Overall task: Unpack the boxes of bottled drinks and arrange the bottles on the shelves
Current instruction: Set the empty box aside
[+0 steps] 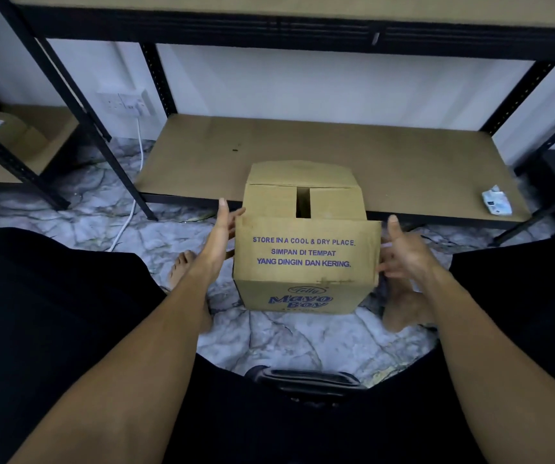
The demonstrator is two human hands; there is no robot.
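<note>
The Mayo Boy carton [306, 259] stands on the marble floor [269, 339] directly in front of you, between your two hands and just short of the front edge of the lower shelf [336, 145]. Its near outer flap, printed "STORE IN A COOL & DRY PLACE", is folded out toward you, and the far outer flap stands up against the shelf edge. The two inner flaps lie flat across the top with a dark slot between them; you cannot see what is inside.

Your left grip [222, 229] lies spread along the carton's left side, fingers straight and pointing toward the shelf, palm against the edge of the near flap. Your right grip [403, 252] is spread too, thumb up, fingers fanned toward the carton's right side. The fingertips reach the flap's right edge, but whether they press on it cannot be told. Neither grip curls round anything.

Your bare feet flank the carton on the floor. A small white packet [497, 202] lies at the right end of the shelf, well apart from the carton. A white cable [139, 155] hangs from a wall socket [125, 102] on the left.
</note>
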